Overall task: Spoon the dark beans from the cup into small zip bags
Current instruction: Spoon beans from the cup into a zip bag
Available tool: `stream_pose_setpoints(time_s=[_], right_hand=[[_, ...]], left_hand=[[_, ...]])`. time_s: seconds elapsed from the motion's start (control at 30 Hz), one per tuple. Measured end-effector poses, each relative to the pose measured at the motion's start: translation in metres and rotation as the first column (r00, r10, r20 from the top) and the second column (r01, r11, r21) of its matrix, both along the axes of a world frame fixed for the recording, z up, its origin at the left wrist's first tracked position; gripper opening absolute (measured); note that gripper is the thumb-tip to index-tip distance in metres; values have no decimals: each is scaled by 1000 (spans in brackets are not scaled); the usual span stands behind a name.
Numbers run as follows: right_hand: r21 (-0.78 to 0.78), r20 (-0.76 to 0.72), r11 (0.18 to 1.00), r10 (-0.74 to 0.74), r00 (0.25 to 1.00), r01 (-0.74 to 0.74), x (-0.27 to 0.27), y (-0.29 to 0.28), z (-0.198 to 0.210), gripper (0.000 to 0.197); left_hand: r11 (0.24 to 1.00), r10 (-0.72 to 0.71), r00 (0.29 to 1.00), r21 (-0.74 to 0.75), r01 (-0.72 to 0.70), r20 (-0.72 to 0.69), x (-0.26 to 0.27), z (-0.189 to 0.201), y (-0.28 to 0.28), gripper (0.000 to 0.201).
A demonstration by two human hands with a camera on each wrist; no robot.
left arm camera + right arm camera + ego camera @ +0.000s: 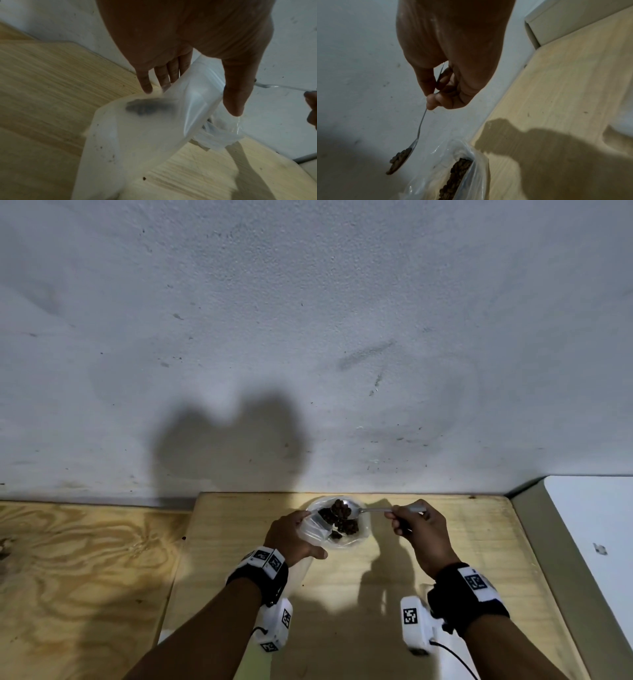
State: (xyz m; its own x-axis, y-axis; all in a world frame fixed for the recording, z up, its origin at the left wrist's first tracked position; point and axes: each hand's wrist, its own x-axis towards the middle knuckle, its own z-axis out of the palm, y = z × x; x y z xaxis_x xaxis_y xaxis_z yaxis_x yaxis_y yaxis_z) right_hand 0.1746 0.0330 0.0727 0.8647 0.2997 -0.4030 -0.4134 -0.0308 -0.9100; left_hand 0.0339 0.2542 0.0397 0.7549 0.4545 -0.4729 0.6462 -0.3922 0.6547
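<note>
A clear plastic cup (359,537) holding dark beans (344,525) stands on the wooden board near the wall. My left hand (296,534) grips a small clear zip bag (313,529) against the cup's left side. In the left wrist view the thumb (235,94) and fingers (162,77) hold the bag (137,135) by its top, and a dark patch shows through the plastic. My right hand (407,518) pinches the handle of a metal spoon (371,510). Its bowl, heaped with beans (400,159), hovers above the cup (471,169).
The light wooden board (445,559) ends at a grey-white wall (308,354). A white slab (596,525) borders the board on the right, and darker plywood (85,559) lies to the left. A stray crumb (144,178) sits on the board.
</note>
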Motion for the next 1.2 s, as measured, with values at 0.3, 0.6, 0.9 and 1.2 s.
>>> stream_pose_setpoints(time_s=[0.3,0.6,0.9,1.2], right_hand=[[-149,285,977,193,939,-156,-12,1,7,18],[-263,411,941,308,858,-212,-31,6,2,34],[-305,440,946,35,897,112,-23,6,-11,25],[-405,392,906,48,919,126,-37,27,-57,32]], left_hand=[[999,32,999,-19,-32,12,-2,3,-6,98],[998,50,999,-42,-49,6,-3,6,-6,96],[994,85,996,-63,-84,17,-5,3,-6,91],[977,146,989,-160,-139,37,-2,-4,-3,71]])
